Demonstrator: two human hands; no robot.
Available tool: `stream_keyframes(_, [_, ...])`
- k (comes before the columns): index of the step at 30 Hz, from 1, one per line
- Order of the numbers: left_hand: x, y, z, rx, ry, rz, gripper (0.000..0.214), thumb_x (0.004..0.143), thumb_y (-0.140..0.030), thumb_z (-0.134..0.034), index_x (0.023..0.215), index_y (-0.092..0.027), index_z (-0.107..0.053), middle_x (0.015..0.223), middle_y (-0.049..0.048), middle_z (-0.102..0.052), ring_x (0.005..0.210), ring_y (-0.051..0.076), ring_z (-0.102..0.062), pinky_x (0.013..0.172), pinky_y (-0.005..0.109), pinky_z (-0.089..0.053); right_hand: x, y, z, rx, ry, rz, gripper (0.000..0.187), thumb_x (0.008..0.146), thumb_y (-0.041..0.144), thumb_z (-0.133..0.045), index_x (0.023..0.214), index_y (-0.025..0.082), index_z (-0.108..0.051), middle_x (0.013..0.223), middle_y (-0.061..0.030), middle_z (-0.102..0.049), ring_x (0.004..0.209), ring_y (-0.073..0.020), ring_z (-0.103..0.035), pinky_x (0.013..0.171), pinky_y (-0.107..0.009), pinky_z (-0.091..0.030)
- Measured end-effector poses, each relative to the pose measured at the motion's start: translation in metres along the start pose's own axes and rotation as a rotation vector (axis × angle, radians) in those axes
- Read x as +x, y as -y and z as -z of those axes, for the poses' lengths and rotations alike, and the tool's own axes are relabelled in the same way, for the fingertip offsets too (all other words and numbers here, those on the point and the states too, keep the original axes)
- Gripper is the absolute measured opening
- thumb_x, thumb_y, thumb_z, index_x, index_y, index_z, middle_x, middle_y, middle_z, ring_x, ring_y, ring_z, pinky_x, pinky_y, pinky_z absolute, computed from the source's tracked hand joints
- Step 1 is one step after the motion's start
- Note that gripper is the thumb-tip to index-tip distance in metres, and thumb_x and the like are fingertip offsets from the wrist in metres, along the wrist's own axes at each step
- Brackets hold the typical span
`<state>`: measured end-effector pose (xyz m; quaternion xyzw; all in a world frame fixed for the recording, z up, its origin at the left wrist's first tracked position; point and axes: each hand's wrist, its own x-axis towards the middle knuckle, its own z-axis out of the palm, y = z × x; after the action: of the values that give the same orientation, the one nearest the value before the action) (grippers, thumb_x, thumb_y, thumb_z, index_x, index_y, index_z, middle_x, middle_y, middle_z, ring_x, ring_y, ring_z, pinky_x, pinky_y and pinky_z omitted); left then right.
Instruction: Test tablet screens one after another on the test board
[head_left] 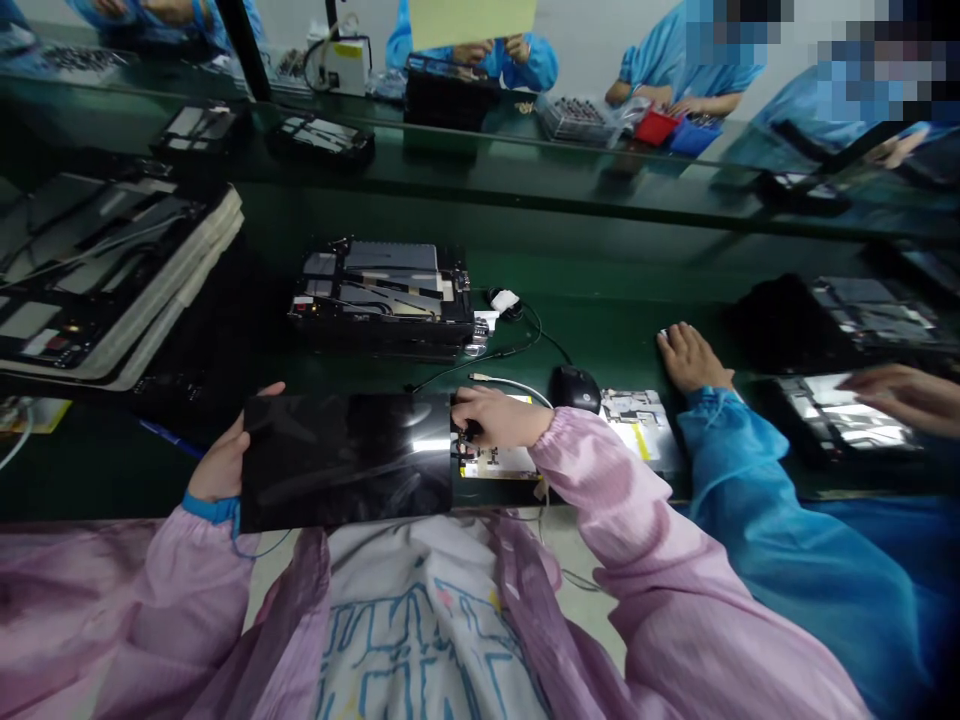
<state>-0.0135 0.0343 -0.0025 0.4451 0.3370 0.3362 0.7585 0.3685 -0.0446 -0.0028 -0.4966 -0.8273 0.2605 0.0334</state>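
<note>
The left hand grips the left edge of a glossy black rectangular panel, long axis running left-right, lying flat at the near edge of the dark green workbench. The right hand pinches a small part at the panel's right edge. A black mouse sits just beyond.

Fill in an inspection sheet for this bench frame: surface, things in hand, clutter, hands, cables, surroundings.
Surface: dark green bench, glossy.
Things in hand: black glossy panel, held flat at the bench's near edge; small board with yellow labels at its right edge.
Clutter: opened device chassis, black mouse, stacked trays at left.
Hands: left hand grips the panel's left edge; right hand has its fingers pinched at the panel's right edge.
Cables: black cable and white cable behind the right hand.
Surroundings: co-worker's blue sleeve at right; more blue-coated people across the bench.
</note>
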Motion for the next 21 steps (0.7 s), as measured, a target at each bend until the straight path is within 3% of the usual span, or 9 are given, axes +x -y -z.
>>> stream_keyframes(5, [-0.001,0.001,0.002,-0.011,-0.002,0.014,0.072,0.074,-0.044,-0.070,0.138,-0.025,-0.042,0.113,0.0044,-0.068,0.108,0.026,-0.063,0.095,0.036,-0.049,-0.015,0.010,-0.011,0.023,-0.146,-0.118,0.020,0.065,0.013,-0.073,0.079,0.018,-0.059,0.091,-0.0043,-0.053,0.085,-0.0202,-0.051,0.076,-0.031,-0.040])
stream_keyframes(9, [-0.001,0.001,0.004,-0.006,-0.007,-0.007,0.064,0.075,-0.041,-0.068,0.134,-0.027,-0.048,0.114,0.0022,-0.069,0.096,0.020,-0.067,0.084,0.026,-0.053,-0.037,0.031,-0.042,0.128,-0.482,-0.351,0.015,0.073,0.009,-0.064,0.085,0.016,-0.059,0.088,-0.0064,-0.054,0.082,-0.0206,-0.053,0.074,-0.033,-0.045])
stream_keyframes(12, [0.002,0.003,0.009,0.068,0.032,-0.020,0.063,0.073,-0.045,-0.065,0.133,-0.036,-0.049,0.114,-0.0008,-0.068,0.098,0.025,-0.066,0.080,0.034,-0.056,-0.043,0.045,-0.065,0.204,-0.651,-0.460,0.013,0.076,0.007,-0.059,0.085,0.015,-0.060,0.082,-0.0052,-0.056,0.074,-0.0186,-0.056,0.069,-0.032,-0.048])
stream_keyframes(16, [0.006,0.007,0.016,0.138,0.100,-0.047,0.064,0.070,-0.054,-0.060,0.132,-0.047,-0.046,0.114,-0.0033,-0.068,0.100,0.031,-0.063,0.079,0.045,-0.055,-0.037,0.053,-0.077,0.204,-0.744,-0.523,0.014,0.080,0.007,-0.053,0.087,0.015,-0.062,0.086,-0.0081,-0.060,0.081,-0.0211,-0.058,0.075,-0.035,-0.049])
stream_keyframes(21, [0.004,0.007,0.015,0.166,0.080,-0.066,0.061,0.075,-0.051,-0.058,0.134,-0.042,-0.047,0.111,0.0007,-0.069,0.096,0.031,-0.065,0.079,0.045,-0.054,-0.028,0.055,-0.077,0.189,-0.791,-0.559,0.020,0.078,0.004,-0.046,0.083,0.015,-0.062,0.083,-0.0098,-0.061,0.078,-0.0228,-0.058,0.073,-0.036,-0.050])
